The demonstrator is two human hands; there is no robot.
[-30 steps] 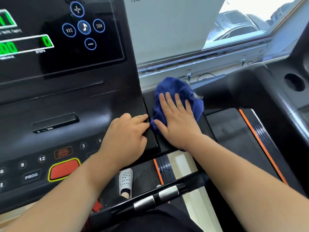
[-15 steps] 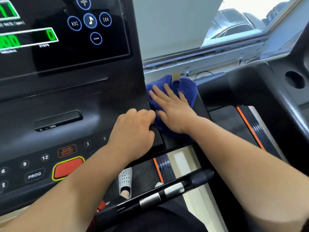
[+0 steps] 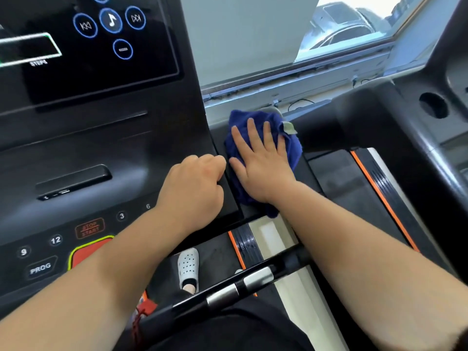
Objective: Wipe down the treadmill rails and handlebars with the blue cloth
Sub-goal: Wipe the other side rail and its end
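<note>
The blue cloth point(image 3: 291, 145) lies bunched on the black rail surface just right of the treadmill console point(image 3: 101, 138). My right hand point(image 3: 258, 163) presses flat on the cloth, fingers straight and spread. My left hand point(image 3: 195, 188) rests on the console's right edge beside it, fingers curled under with nothing seen in them. A black handlebar point(image 3: 243, 287) with silver sensor plates crosses the lower middle, under my right forearm. The thick black right rail point(image 3: 367, 122) runs off to the right from the cloth.
The console carries a dark screen with blue music buttons point(image 3: 111, 20), a red stop button point(image 3: 91, 252) and number keys. Below are the belt with an orange stripe point(image 3: 379, 196) and a white perforated shoe point(image 3: 188, 267). A window sill point(image 3: 291, 79) lies behind.
My right hand has slid the cloth back and forth on the surface beside the console, and now sits more upright over it. My left hand's fingers have curled tighter on the console edge.
</note>
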